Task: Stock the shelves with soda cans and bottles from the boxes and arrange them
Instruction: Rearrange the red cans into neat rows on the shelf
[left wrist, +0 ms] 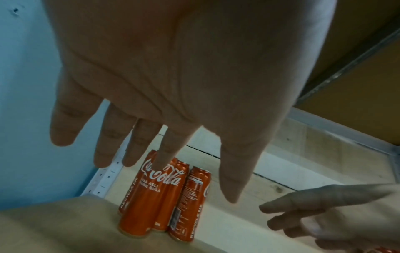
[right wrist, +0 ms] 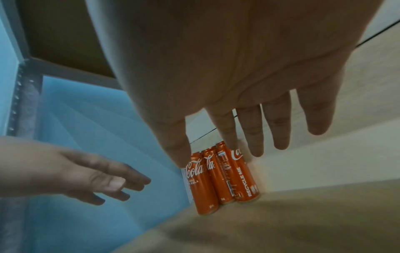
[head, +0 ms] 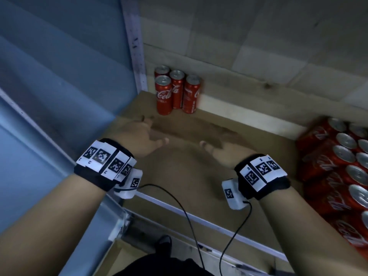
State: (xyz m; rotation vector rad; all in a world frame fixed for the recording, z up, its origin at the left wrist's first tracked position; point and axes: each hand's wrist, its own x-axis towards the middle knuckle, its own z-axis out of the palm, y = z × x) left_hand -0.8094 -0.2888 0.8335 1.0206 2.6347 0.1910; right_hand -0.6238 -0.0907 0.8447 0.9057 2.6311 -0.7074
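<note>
Several tall red soda cans (head: 175,90) stand upright in a tight cluster at the back left corner of the brown shelf board (head: 179,176). The same cans (left wrist: 160,196) show beyond my left fingers, and the cans (right wrist: 223,178) also appear past my right fingers. My left hand (head: 143,136) hovers over the shelf a short way in front of the cans, fingers straight and spread, holding nothing. My right hand (head: 221,146) hovers beside it, to the right, also flat and empty. Neither hand touches a can.
A pack of red soda cans (head: 338,170) in plastic wrap sits on the shelf at the right edge. A perforated metal upright (head: 135,46) and a blue wall (head: 49,86) bound the left side. Pale wall panels (head: 258,46) close the back. Another shelf (left wrist: 357,85) is overhead.
</note>
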